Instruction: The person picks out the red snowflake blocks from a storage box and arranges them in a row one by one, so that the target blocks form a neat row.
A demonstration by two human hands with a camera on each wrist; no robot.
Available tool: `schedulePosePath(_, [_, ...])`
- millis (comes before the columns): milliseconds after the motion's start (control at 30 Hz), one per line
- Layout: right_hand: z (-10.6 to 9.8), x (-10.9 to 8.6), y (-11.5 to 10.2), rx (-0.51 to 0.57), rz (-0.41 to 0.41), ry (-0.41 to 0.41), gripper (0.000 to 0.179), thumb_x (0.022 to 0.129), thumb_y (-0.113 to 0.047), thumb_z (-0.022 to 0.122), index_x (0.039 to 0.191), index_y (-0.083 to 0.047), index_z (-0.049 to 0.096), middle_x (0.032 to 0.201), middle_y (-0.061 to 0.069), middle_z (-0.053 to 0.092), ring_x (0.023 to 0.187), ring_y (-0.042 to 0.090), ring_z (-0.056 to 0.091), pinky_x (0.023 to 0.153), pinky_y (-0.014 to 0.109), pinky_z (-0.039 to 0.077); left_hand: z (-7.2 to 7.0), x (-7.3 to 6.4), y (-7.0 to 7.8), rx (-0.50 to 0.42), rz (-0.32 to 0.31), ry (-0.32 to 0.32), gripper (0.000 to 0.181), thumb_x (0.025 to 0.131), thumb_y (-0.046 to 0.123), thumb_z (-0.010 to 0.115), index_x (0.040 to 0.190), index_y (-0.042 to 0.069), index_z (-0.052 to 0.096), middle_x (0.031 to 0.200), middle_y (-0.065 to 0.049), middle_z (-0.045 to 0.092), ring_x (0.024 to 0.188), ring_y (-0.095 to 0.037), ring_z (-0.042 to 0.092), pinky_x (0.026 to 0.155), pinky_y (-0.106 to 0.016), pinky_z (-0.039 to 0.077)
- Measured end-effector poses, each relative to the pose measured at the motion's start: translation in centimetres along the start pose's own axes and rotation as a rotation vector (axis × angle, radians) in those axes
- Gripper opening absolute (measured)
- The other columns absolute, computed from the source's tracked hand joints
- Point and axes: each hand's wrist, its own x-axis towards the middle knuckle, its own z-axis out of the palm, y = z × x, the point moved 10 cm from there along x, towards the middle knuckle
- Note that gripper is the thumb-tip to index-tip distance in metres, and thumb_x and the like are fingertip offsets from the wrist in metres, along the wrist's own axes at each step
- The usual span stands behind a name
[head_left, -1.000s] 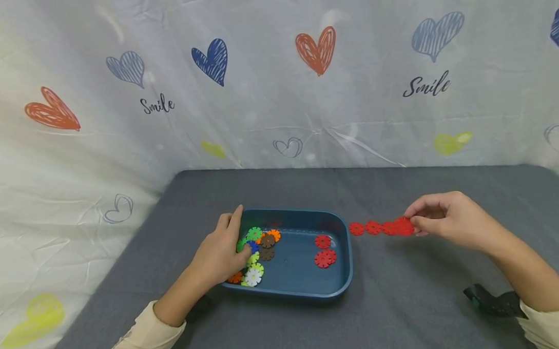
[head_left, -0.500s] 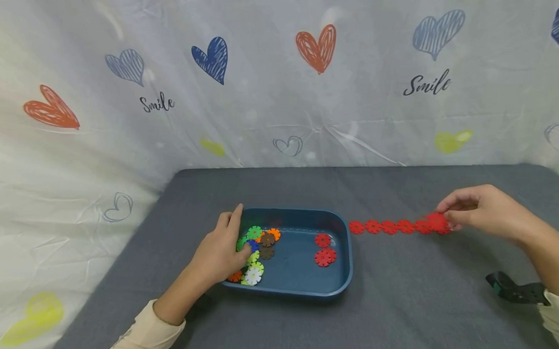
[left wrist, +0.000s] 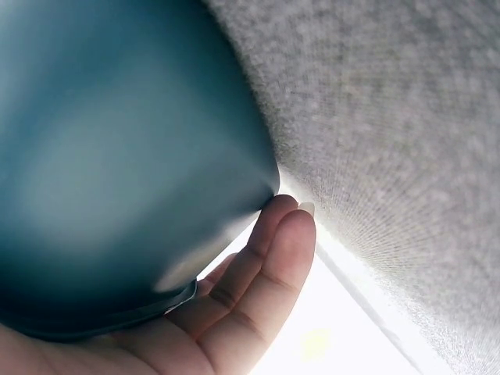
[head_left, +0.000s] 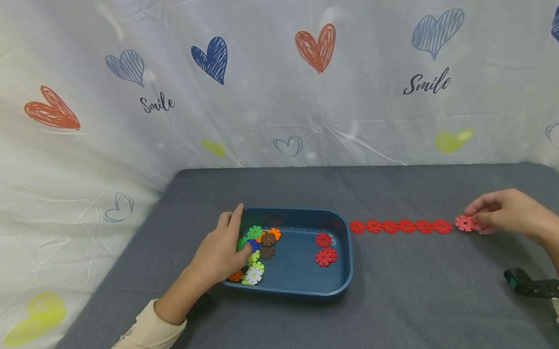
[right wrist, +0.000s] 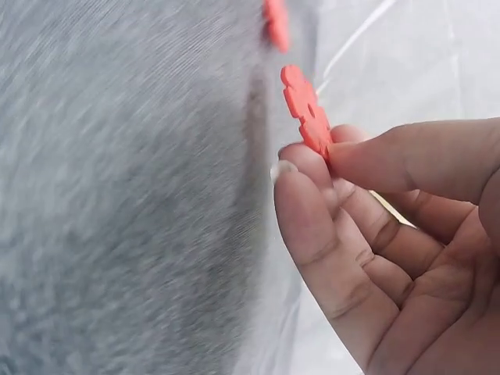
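Observation:
My right hand (head_left: pixel 514 213) pinches a red notched plastic disc (head_left: pixel 465 222) between thumb and fingers, past the right end of a row of red discs (head_left: pixel 406 226). In the right wrist view the disc (right wrist: pixel 305 108) is seen nearly edge-on, held by its rim above the grey cloth. My left hand (head_left: pixel 219 249) grips the left side of a blue tray (head_left: pixel 294 293), thumb over the rim and fingers outside; the left wrist view has its fingertips (left wrist: pixel 291 242) against the tray's outer wall.
Inside the tray, mixed-colour discs (head_left: pixel 254 275) lie at the left and a few red discs (head_left: pixel 325 256) at the right. A black strap-like device (head_left: pixel 530 284) is on the right wrist. A white heart-printed curtain (head_left: pixel 264 92) stands behind the grey table (head_left: pixel 394 322).
The right hand has moved right, laying red discs one after another; the row has lengthened, and what was a small stack in the fingers is now a single disc. The left hand stays put.

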Motion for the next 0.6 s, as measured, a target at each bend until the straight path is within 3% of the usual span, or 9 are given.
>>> schedulePosePath(300, [0.4, 0.8, 1.4, 0.009, 0.029, 0.001, 0.024, 0.091, 0.003, 0.057, 0.108, 0.020, 0.061, 0.086, 0.007, 0.069, 0.074, 0.021, 0.064, 0.063, 0.036, 0.057, 0.0, 0.0, 0.0, -0.007, -0.009, -0.003, 0.088, 0.090, 0.018, 0.068, 0.160, 0.002, 0.017, 0.145, -0.024, 0.037, 0.043, -0.016, 0.040, 0.045, -0.032, 0.038])
schedulePosePath(600, [0.6, 0.6, 0.6, 0.043, 0.010, -0.018, 0.024, 0.093, 0.004, 0.057, 0.110, 0.019, 0.061, 0.089, 0.006, 0.069, 0.073, 0.016, 0.065, 0.064, 0.033, 0.057, -0.1, -0.1, 0.0, -0.010, -0.003, 0.001, 0.088, 0.090, 0.017, 0.067, 0.160, 0.003, 0.016, 0.146, -0.025, 0.037, 0.044, -0.016, 0.039, 0.045, -0.032, 0.038])
